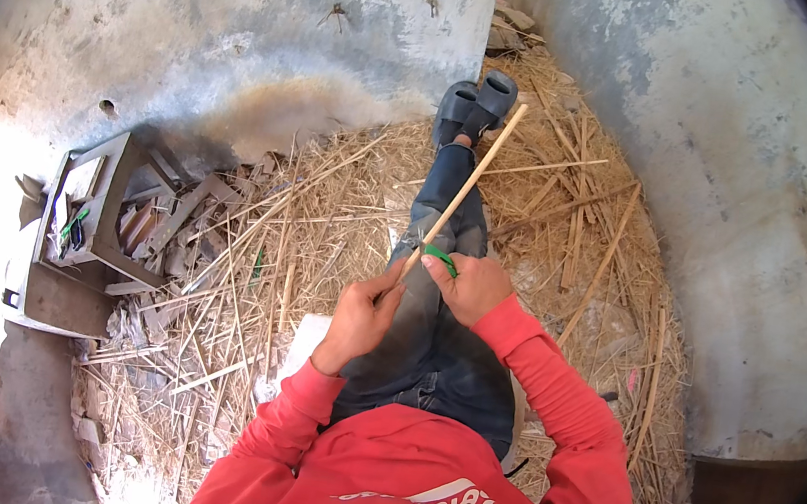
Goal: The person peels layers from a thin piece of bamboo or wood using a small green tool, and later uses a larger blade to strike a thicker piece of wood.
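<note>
A long, pale wooden stick (474,176) slants over my outstretched legs, its far end near my dark sandals. My left hand (362,314) is closed around the stick's near end. My right hand (473,286) is wrapped around a green-handled tool (440,258), whose working end meets the stick just beyond my left fingers. The tool's blade is too small to make out, so its exact kind is unclear. Both hands are above my thighs, in dark jeans (411,354).
Straw-like shavings and loose sticks (568,222) cover the floor on both sides of my legs. A wooden stool (107,206) lies at the left, with another green-handled tool (74,230) by it. Worn plaster walls (736,172) stand ahead and to the right.
</note>
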The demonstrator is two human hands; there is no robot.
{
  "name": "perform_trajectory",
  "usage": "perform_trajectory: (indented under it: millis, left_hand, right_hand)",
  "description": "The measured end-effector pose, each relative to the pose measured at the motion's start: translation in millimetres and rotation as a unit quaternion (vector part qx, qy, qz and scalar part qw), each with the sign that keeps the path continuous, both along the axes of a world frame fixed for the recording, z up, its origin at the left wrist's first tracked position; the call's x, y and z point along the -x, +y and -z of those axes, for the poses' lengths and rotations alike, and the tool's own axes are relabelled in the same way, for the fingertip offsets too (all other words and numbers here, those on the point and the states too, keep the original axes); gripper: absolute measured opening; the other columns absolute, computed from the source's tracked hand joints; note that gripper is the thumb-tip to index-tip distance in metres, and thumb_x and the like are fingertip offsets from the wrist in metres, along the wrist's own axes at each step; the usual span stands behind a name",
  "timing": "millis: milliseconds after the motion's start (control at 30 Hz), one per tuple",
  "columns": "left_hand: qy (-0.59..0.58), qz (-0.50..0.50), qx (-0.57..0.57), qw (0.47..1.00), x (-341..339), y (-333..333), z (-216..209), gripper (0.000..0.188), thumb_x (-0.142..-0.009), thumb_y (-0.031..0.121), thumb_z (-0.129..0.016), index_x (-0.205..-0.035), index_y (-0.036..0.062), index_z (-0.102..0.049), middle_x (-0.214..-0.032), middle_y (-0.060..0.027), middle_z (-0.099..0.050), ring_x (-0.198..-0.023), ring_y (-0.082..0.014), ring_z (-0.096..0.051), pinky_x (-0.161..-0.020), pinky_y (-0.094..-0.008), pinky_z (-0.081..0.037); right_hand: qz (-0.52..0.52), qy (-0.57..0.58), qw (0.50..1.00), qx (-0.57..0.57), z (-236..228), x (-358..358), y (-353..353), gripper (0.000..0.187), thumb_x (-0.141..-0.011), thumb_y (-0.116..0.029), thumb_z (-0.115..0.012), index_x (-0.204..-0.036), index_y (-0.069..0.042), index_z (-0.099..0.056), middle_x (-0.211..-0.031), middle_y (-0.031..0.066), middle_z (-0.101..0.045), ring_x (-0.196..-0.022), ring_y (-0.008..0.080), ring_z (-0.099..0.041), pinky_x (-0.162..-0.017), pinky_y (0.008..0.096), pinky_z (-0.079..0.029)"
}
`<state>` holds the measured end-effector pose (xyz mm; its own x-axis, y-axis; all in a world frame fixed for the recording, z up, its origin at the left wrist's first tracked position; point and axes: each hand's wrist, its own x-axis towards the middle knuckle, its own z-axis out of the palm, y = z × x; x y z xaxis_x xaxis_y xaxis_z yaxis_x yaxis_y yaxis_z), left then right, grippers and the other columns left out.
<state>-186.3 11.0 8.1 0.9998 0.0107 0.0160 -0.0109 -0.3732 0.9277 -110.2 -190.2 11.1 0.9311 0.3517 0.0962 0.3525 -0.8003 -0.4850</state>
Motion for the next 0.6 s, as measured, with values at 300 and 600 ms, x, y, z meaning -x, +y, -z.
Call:
perform_trajectory:
  millis: [300, 600]
  left_hand:
    - [-0.047, -0.032, -0.048, 0.997, 19.1, 7.4, 1.6, 0.038, -0.099, 0.009, -0.064, -0.135, 0.0003, -0.066, -0.062, -0.0151, -0.051, -0.056, -0.0097, -0.047, -0.056, -0.0314, -0.045]
    - [-0.075, -0.04, -0.042, 0.995, 28.3, 15.3, 4.3, 0.037, -0.098, 0.008, -0.064, -0.133, -0.0027, -0.066, -0.061, -0.018, -0.053, -0.053, -0.0119, -0.049, -0.054, -0.0314, -0.045]
  right_hand:
    - [0.093, -0.024, 0.995, -0.008, -24.6, -50.8, -22.7, 0.075, -0.101, -0.071, -0.041, -0.086, -0.004, -0.073, -0.068, 0.026, -0.066, -0.068, 0.0466, -0.067, -0.064, 0.0557, -0.054]
    - [0.138, 0.068, 0.988, -0.021, -49.6, -45.7, -11.1, 0.084, -0.1, -0.072, -0.04, -0.089, 0.003, -0.074, -0.078, 0.0293, -0.07, -0.08, 0.0463, -0.072, -0.075, 0.0561, -0.056]
